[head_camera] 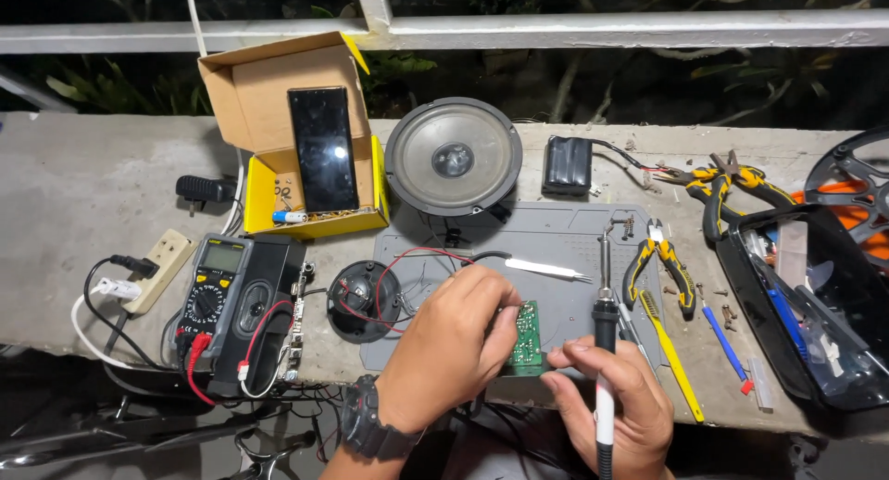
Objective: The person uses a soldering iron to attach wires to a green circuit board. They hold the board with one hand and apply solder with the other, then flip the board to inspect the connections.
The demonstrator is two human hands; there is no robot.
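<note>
left hand [449, 346] is gripping a green board [526, 336], fingers curled around its edge, holding it over the grey mat [565, 239]. right hand [611, 401] is clasping a soldering iron [605, 332] upright, just beside the board. pliers [662, 267] are lying near; multimeter [218, 295] sitting well apart, left.

A rough grey concrete ledge [83, 179] carries everything. At its centre lies a grey rubber work mat [565, 235]. At 12 o'clock of the mat rests a round black loudspeaker with a grey cone [453, 158]; at 1 o'clock a black battery pack [567, 163]. At 3 o'clock lie yellow-handled pliers [659, 269] and a yellow-handled file [671, 352]. At 9 o'clock sit a small black speaker frame [361, 301] and a black digital multimeter [215, 295], with a beige power strip [162, 267] beyond. At 10 o'clock stands an open yellow cardboard box [306, 223].
</note>
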